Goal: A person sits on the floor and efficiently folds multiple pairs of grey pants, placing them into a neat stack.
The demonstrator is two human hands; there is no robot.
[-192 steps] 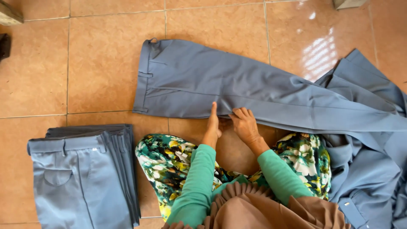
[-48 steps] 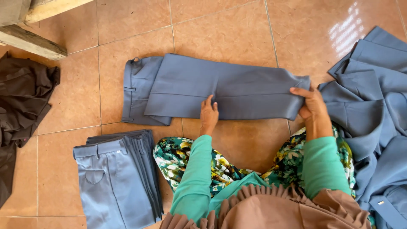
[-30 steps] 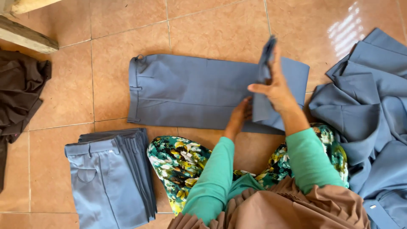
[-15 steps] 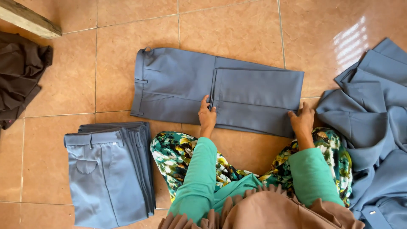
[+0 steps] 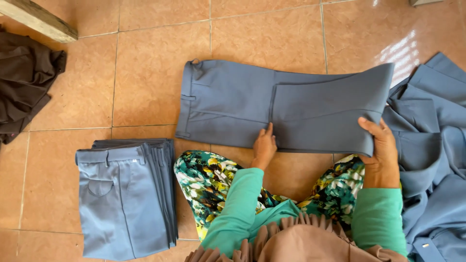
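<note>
While we sit on the tiled floor (image 5: 145, 63), the heap of loose grey-blue garments (image 5: 432, 160) is the largest item; it lies just right of our right hand (image 5: 381, 150) and runs to the frame edge. Next in size are the grey-blue trousers (image 5: 233, 104), spread flat directly ahead of both hands, waistband to the left and the legs folded back over themselves on the right. A stack of folded grey-blue trousers (image 5: 124, 194) lies well to the left of our left hand (image 5: 264, 145), nearer to us than the spread pair. A dark brown cloth (image 5: 26, 85) lies farther left and ahead of that stack, below a wooden beam (image 5: 41, 22).

Our right hand is closed around the near right corner of the folded trouser legs, thumb on top and fingers beneath, with that edge raised slightly off the floor. Our left hand is flat, fingers extended and together, pressing on the near edge of the trousers at the fold line; it grips nothing.
</note>
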